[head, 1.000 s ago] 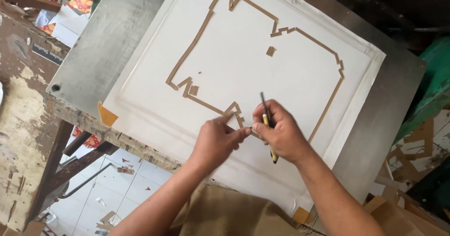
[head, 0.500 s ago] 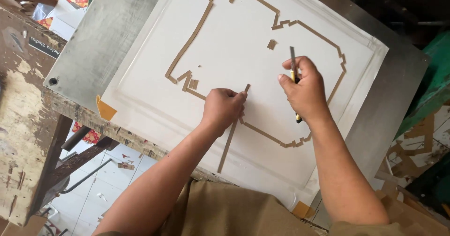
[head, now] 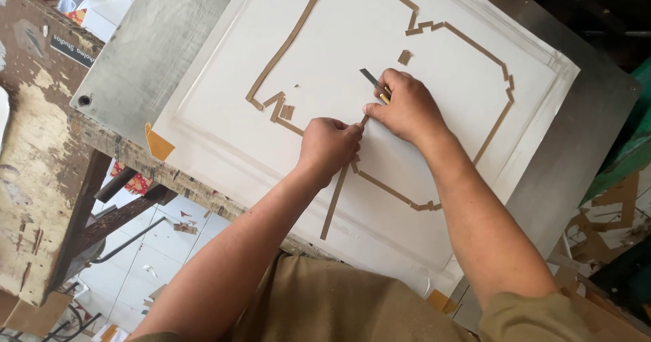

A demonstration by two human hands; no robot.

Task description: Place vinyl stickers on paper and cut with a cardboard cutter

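Note:
A white moulded panel lies on a grey metal sheet. Brown tape strips trace an angular outline across it. My left hand pinches the top of a loose brown tape strip that hangs down toward the panel's near edge. My right hand sits just to its right, fingers curled around a small craft knife with a yellow body, blade pointing up and left. Its thumb meets the strip's top end beside my left fingers.
A worn, paint-stained wooden bench stands at the left. Orange tape tabs hold the panel's corners. Cardboard scraps litter the right side. Tiled floor with debris shows below the table edge.
My left hand has lifted a long tape strip off the panel. My right hand swung out to the right with the knife, then came back in beside the left hand.

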